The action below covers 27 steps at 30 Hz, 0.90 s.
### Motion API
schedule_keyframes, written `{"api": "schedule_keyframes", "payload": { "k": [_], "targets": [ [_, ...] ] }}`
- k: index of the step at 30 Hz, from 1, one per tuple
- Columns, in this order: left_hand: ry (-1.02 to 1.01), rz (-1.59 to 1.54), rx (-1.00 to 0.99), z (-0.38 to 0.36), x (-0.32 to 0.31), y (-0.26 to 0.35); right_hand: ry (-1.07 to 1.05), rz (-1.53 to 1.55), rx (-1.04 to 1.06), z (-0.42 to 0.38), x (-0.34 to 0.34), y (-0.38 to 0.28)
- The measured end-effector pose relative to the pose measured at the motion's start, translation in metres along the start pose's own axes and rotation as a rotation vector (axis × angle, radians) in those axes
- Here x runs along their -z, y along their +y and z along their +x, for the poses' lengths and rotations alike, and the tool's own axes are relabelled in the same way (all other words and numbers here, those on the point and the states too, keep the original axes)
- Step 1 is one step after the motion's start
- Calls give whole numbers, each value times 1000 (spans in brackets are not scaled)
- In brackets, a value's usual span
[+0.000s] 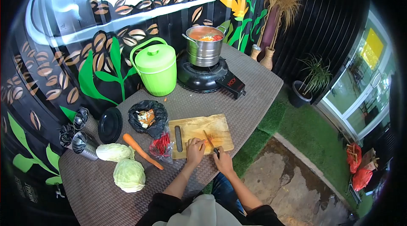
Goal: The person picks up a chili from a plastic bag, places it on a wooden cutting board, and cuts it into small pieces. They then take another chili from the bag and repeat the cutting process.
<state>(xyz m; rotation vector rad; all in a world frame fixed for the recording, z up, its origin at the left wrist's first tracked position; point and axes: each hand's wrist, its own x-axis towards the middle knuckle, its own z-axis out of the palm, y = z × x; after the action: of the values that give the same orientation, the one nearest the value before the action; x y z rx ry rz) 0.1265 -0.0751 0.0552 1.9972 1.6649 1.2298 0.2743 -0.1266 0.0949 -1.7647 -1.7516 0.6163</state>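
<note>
My right hand (223, 162) grips the black handle of a kitchen knife (210, 141), whose blade slants up and left over a wooden cutting board (220, 130). On the board, my left hand (195, 149) has its fingers curled over an orange piece, apparently carrot (204, 141), close beside the blade. Small orange bits lie around the knife. A whole carrot (142, 151) rests on the table left of the board. Between them is a clear plastic bag of red chilies (161, 146).
Two pale cabbages (129, 176) sit at the left, near metal utensil holders (85, 146) and black plates (110, 125). A black bag of scraps (148, 117) stands behind the board. Farther back are a green lidded bucket (157, 71) and a steel pot (204, 50) on a portable stove (203, 75).
</note>
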Motion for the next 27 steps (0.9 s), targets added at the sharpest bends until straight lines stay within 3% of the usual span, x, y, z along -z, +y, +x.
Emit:
{"api": "schedule_keyframes", "payload": {
  "k": [5,13,27],
  "targets": [
    [20,30,-34,-2,1,-1,-44,-185,-20,-4,-14,1],
    [80,-118,6,0,-2,-5,-62,-142,-63,-1,-6,-9],
    [33,-3,58,3,-2,3,-34,-255,-5,2,-21,-1]
  ]
}}
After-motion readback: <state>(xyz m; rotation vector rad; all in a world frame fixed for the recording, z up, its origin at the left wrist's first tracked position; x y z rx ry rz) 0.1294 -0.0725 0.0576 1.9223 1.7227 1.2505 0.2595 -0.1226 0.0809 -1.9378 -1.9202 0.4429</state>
